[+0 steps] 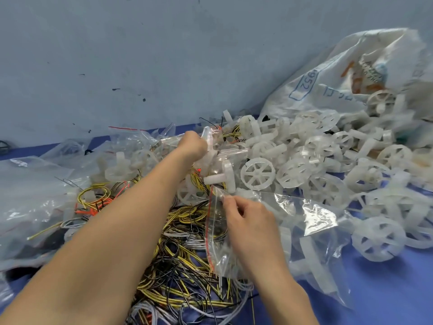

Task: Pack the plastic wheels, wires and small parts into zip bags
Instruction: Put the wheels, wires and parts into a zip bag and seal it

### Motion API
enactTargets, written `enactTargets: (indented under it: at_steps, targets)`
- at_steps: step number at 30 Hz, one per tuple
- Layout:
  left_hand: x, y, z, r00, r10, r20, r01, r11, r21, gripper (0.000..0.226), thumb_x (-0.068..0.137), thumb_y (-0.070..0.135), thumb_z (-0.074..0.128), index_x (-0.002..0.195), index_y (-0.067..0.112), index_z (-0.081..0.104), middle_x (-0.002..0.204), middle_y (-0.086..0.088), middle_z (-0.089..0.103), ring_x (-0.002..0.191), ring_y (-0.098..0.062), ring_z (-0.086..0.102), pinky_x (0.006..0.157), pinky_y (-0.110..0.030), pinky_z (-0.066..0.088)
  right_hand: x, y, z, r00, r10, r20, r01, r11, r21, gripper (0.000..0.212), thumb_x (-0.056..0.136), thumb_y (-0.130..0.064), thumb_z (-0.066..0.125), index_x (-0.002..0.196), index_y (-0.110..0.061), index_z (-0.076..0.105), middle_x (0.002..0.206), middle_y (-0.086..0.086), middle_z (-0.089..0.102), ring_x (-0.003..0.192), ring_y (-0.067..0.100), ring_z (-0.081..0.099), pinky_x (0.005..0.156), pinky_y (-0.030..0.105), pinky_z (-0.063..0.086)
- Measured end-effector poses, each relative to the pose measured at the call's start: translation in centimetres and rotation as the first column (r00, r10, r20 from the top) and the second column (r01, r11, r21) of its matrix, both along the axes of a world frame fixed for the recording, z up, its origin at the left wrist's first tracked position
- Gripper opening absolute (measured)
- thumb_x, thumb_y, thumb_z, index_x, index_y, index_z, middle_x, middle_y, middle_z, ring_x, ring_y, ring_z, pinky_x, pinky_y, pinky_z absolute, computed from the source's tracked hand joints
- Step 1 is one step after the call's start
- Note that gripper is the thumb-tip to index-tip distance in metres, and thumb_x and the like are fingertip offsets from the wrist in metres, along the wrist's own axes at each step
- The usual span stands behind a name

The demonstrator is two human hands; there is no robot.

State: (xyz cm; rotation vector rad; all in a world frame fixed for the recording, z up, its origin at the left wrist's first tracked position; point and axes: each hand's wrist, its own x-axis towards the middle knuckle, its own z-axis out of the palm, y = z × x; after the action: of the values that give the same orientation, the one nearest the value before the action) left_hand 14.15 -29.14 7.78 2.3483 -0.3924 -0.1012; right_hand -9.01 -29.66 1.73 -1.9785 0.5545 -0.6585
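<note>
A blue worktop (386,289) runs up to a pale grey-blue wall (164,55) that is flecked with small dark marks and scuffs. Most of the surface is buried. White plastic wheels (257,173) with spokes and stub axles lie heaped across the middle and right, spilling from under a big white printed sack (339,73) that slumps against the wall at the far right. A tangle of yellow, black, white and orange wires (185,266) covers the near middle, partly under both forearms. Crumpled clear bags (35,195) pile up on the left, some with wheels and wire coils showing through them. The left hand (192,144) reaches far forward to the edge of the wheel heap, near the wall. It is seen from the back, and its fingers curl out of sight among clear plastic and wheels; I cannot tell what they grasp, if anything. The right hand (248,219) is nearer, above the wires, and its fingers (230,202) pinch the red-striped mouth of a clear zip bag (218,249). That bag hangs crumpled beneath the hand and lies over the wires on one side and the nearest wheels on the other. Bare blue surface shows only at the near right and in a strip along the wall on the left.
</note>
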Motion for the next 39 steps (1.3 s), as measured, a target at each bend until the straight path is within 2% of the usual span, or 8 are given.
enactTargets:
  at_steps: [4, 7, 9, 13, 20, 30, 34, 39]
  targets:
    - [-0.7, 2.7, 1.8, 0.99, 0.028, -0.135, -0.08, 0.916, -0.393, 0.034, 0.098, 0.015, 0.036, 0.118, -0.003, 0.056, 0.087, -0.008, 0.057, 0.078, -0.025, 0.058, 0.07, -0.03, 0.048, -0.3, -0.1, 0.1, 1.0, -0.009, 0.022, 0.009, 1.0, -0.01, 0.047, 0.1, -0.042, 0.046, 0.056, -0.025, 0.052, 0.051, -0.013, 0.052, 0.05, 0.008, 0.045, 0.05, 0.032, 0.034]
    - [-3.3, 5.8, 3.4, 0.951, -0.105, -0.29, -0.131, 0.713, -0.689, 0.021, 0.097, 0.011, 0.036, 0.111, 0.006, 0.051, 0.116, -0.015, 0.063, 0.094, -0.033, 0.069, 0.081, -0.045, 0.059, -0.6, 0.1, 0.4, 0.999, -0.012, 0.046, 0.011, 1.0, 0.003, 0.049, 0.101, -0.044, 0.046, 0.055, -0.028, 0.051, 0.049, -0.011, 0.052, 0.049, 0.007, 0.045, 0.049, 0.032, 0.033]
    - [-5.5, 8.4, 4.2, 0.914, -0.215, -0.344, -0.174, 0.559, -0.811, 0.035, 0.101, 0.01, 0.033, 0.135, 0.008, 0.039, 0.121, -0.02, 0.062, 0.098, -0.034, 0.07, 0.083, -0.049, 0.058, -0.9, 0.3, 0.7, 0.998, -0.023, 0.063, 0.023, 1.0, -0.004, 0.049, 0.101, -0.045, 0.045, 0.056, -0.027, 0.05, 0.049, -0.009, 0.05, 0.05, 0.007, 0.044, 0.051, 0.031, 0.032]
    - [-10.3, 13.3, 4.1, 0.805, -0.431, -0.407, -0.303, 0.291, -0.907, 0.042, 0.104, 0.013, 0.028, 0.146, 0.013, 0.026, 0.122, -0.032, 0.059, 0.105, -0.045, 0.065, 0.091, -0.051, 0.055, -1.5, 0.4, 1.2, 0.994, -0.049, 0.099, 0.05, 0.999, -0.002, 0.049, 0.102, -0.043, 0.044, 0.059, -0.021, 0.051, 0.055, -0.007, 0.048, 0.055, 0.01, 0.044, 0.053, 0.033, 0.032]
    - [-18.3, 15.2, 1.3, 0.626, -0.533, -0.57, -0.412, 0.395, -0.821, 0.035, 0.105, 0.011, 0.029, 0.124, 0.002, 0.056, 0.107, -0.023, 0.071, 0.095, -0.036, 0.071, 0.076, -0.05, 0.059, -2.8, 0.5, 2.0, 0.987, -0.112, 0.118, 0.115, 0.993, -0.019, 0.037, 0.103, -0.038, 0.042, 0.089, -0.02, 0.071, 0.072, -0.004, 0.063, 0.069, 0.013, 0.056, 0.06, 0.035, 0.04]
    - [-21.8, 13.2, -0.3, 0.698, -0.394, -0.599, -0.406, 0.471, -0.783, 0.029, 0.101, 0.007, 0.037, 0.12, -0.005, 0.055, 0.111, -0.027, 0.067, 0.101, -0.033, 0.068, 0.067, -0.044, 0.061, -3.8, 1.5, 3.3, 0.975, -0.153, 0.158, 0.185, 0.96, -0.211, 0.033, 0.102, -0.035, 0.044, 0.101, -0.02, 0.073, 0.078, -0.012, 0.045, 0.068, 0.006, 0.044, 0.06, 0.025, 0.028]
    - [-22.7, 11.6, -1.2, 0.603, -0.554, -0.573, -0.333, 0.478, -0.813, 0.026, 0.099, 0.005, 0.04, 0.097, -0.001, 0.064, 0.084, -0.015, 0.073, 0.069, -0.02, 0.071, 0.055, -0.033, 0.059, -4.2, 3.2, 3.9, 0.978, -0.139, 0.155, 0.187, 0.911, -0.369, 0.027, 0.101, -0.032, 0.047, 0.098, -0.02, 0.071, 0.082, -0.004, 0.046, 0.068, 0.017, 0.042, 0.062, 0.034, 0.028]
    - [-22.1, 10.7, -1.4, 0.429, -0.711, -0.558, -0.305, 0.468, -0.83, 0.031, 0.089, 0.022, 0.056, 0.111, 0.007, 0.071, 0.109, -0.012, 0.069, 0.106, -0.021, 0.064, 0.104, -0.037, 0.045, -4.6, 4.4, 4.4, 0.984, -0.111, 0.142, 0.163, 0.885, -0.437, 0.027, 0.102, -0.033, 0.046, 0.107, -0.023, 0.071, 0.087, -0.001, 0.051, 0.076, 0.028, 0.056, 0.061, 0.035, 0.033]
